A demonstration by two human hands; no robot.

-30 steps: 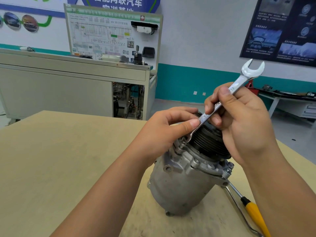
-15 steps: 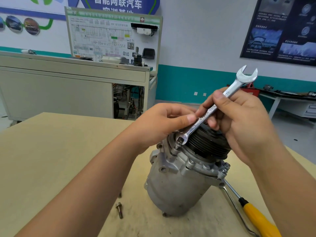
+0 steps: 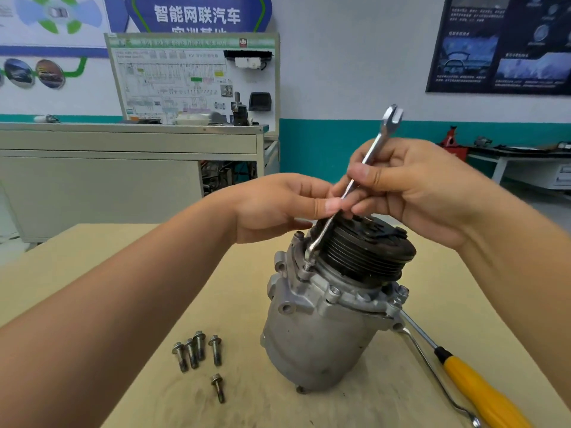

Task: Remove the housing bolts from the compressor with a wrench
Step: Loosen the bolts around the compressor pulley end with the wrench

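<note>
While both hands hold the wrench [image 3: 370,149], its lower end sits on a housing bolt [image 3: 307,268].
The right hand [image 3: 417,189] curls its fingers round the upper shaft, probably to turn it. The left hand [image 3: 278,205] pinches the shaft just beneath, likely guiding the tool past the pulley. The compressor [image 3: 324,329] stands on the desk [image 3: 241,304] below both hands, and five loose bolts [image 3: 197,350] lie under the left forearm. Since half a second ago the wrench has swung steeper and turned edge-on, and the view has dipped, so more loose bolts now show.
</note>
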